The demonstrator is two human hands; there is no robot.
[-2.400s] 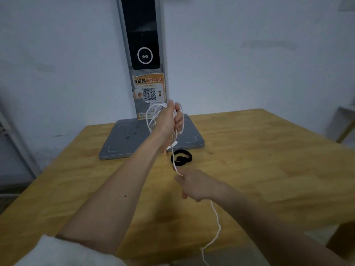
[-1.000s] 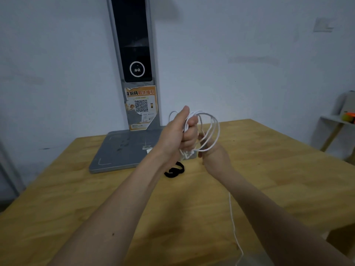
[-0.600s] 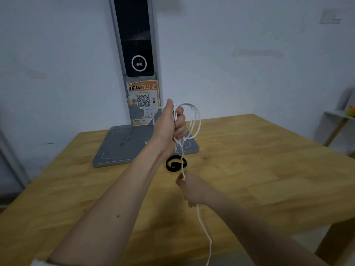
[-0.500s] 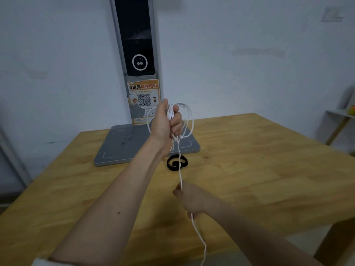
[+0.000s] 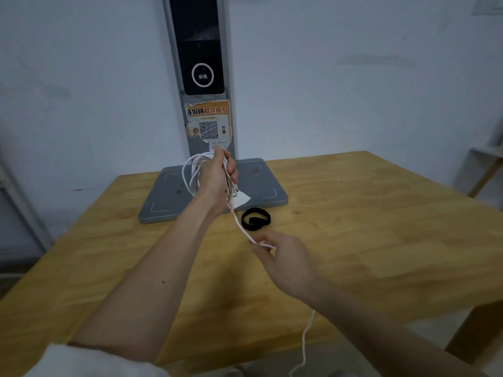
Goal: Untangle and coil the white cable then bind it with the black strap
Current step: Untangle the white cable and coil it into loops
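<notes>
- Pale wood table [image 5: 381,240] in front of you, knotty grain; plain white wall behind.
- Grey flat base [image 5: 174,202] at the table's far edge, a tall post [image 5: 198,50] rising from it with an orange QR sticker [image 5: 208,123].
- Your left hand [image 5: 215,178] grips the thin white cable [image 5: 190,172] — several loose loops, held above the base.
- Your right hand [image 5: 285,262] pinches the taut run below; the rest hangs off the near edge.
- Black strap [image 5: 255,219] — curled, lying on the table just beside the base.
</notes>
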